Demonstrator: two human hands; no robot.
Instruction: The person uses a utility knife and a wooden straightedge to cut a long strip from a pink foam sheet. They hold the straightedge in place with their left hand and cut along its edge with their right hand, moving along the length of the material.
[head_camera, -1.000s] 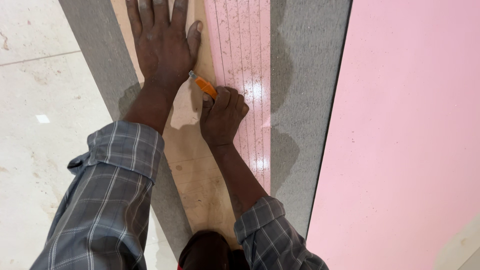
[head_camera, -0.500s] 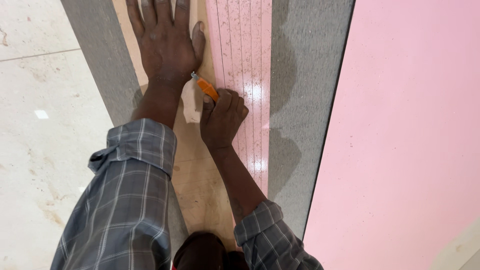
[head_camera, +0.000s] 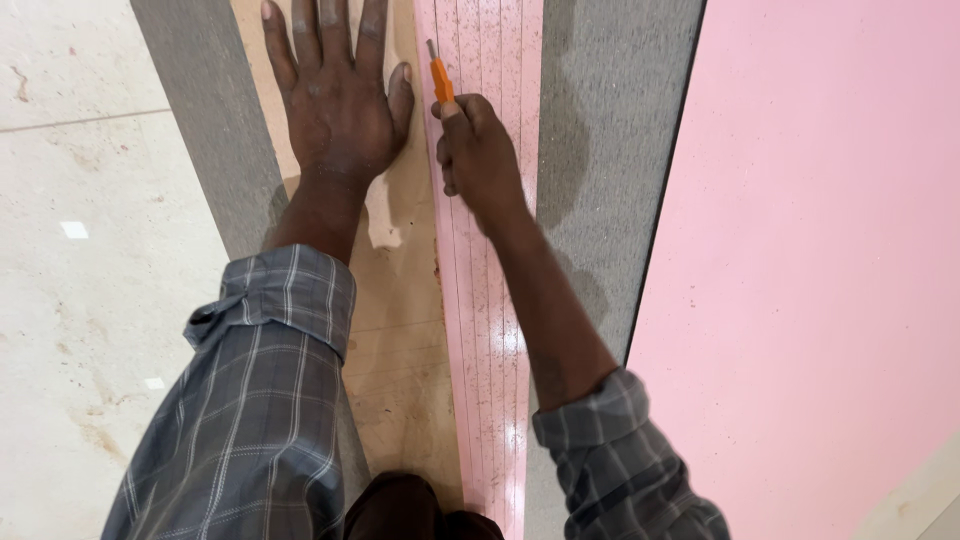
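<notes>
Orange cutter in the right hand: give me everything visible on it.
The slim orange utility knife has a plastic-looking body and a short grey metal tip pointing away from the person. Only its front part shows; the rest is hidden in the right hand, gripped by the fingers. It lies along the seam between the pink scored strip and the tan board.
</notes>
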